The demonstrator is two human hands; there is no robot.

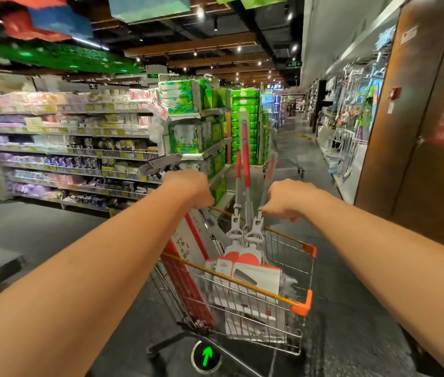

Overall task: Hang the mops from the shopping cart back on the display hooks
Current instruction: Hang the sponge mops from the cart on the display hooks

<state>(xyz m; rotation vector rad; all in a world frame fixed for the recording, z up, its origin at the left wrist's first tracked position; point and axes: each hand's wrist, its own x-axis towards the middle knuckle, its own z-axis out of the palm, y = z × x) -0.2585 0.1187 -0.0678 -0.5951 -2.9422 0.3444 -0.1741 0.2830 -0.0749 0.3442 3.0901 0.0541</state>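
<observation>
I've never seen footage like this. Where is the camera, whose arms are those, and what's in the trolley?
There is no machine here. A person wears one wide-angle camera on the head, so you look forward and down along their bare arms in a shop aisle. The left hand has its grip on the far rim of the shopping cart. The right hand is curled at a mop pole and seems to hold it, though blur leaves that uncertain. The mops stand in the cart, grey poles with red sleeves, beside a white and red box. The display hooks, with goods hanging from them, are along the right wall.
</observation>
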